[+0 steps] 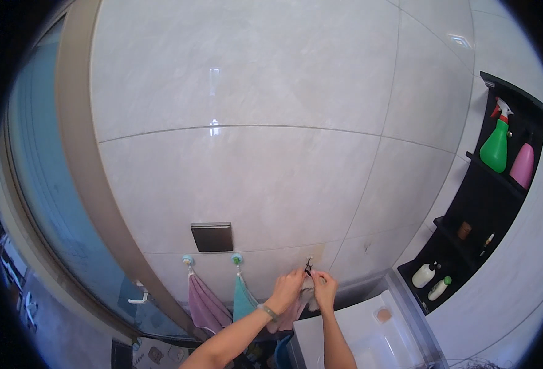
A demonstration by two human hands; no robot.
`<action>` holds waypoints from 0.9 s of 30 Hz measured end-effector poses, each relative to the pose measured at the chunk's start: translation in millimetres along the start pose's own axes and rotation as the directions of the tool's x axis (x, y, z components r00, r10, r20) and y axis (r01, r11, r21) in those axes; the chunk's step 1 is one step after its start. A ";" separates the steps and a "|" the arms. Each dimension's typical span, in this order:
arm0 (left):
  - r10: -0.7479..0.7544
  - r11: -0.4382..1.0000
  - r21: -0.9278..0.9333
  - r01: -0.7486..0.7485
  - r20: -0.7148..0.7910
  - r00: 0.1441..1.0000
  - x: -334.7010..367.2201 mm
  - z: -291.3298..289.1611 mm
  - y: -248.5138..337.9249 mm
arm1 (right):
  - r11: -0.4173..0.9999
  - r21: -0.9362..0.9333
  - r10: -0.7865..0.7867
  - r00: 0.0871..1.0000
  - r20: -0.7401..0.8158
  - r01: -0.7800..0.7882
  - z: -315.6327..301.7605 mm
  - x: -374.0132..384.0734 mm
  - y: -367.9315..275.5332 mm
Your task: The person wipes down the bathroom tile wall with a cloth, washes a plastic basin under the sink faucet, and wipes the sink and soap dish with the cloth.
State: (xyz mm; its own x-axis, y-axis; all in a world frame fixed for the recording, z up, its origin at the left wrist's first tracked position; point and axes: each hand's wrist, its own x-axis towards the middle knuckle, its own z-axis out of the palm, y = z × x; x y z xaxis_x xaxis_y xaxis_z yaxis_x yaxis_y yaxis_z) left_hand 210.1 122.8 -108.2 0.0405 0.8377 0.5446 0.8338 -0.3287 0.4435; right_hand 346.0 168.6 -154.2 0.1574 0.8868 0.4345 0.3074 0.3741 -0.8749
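Note:
Low on the tiled wall, a black hook (309, 267) carries a pale pink towel (288, 315) with a whitish, bunched part (309, 297). My left hand (288, 290) is closed at the towel's top, just left of the hook. From the right, my right hand (325, 290) reaches the same spot with its fingers pinched; what lies between them is too small to make out. The fingertips of both hands nearly meet below the hook. To the left, a teal towel (245, 299) and a mauve towel (207, 302) hang from round hooks.
A dark square wall plate (212, 237) sits above the hanging towels. At right, a black recessed shelf (468, 197) holds a green spray bottle (495, 146), a pink bottle (522, 166) and white bottles. Below stands a white basin-like fixture (369, 326). A glass door (68, 184) is at left.

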 end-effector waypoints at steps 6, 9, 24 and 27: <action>-0.197 0.824 -0.516 0.234 0.126 0.972 -40.0 -49.2 22.2 | 0.556 0.695 0.401 0.879 0.256 -0.456 -29.5 -35.8 -52.1; -0.094 0.860 -0.502 0.097 0.030 0.995 -52.1 -56.3 15.2 | 0.379 0.752 0.304 0.840 0.449 -0.539 -42.0 -48.2 -78.8; -0.254 0.790 -0.505 0.347 0.245 0.936 -91.3 -156.4 -6.0 | 0.825 0.161 0.287 0.646 0.707 -0.542 -55.9 -99.5 -79.0; -0.236 0.768 -0.545 0.336 0.247 0.940 -108.0 -160.3 -17.6 | 0.665 0.382 0.196 0.643 0.741 -0.642 -45.0 -111.0 -91.4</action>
State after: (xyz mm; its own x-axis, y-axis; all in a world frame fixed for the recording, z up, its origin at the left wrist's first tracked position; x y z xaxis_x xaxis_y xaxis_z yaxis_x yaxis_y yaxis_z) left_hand 102.8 -31.8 -60.8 -0.0230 0.9726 0.2312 0.3535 -0.2084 0.9119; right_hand 342.7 23.7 -112.8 -0.5339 0.8441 -0.0502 -0.2551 -0.2173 -0.9422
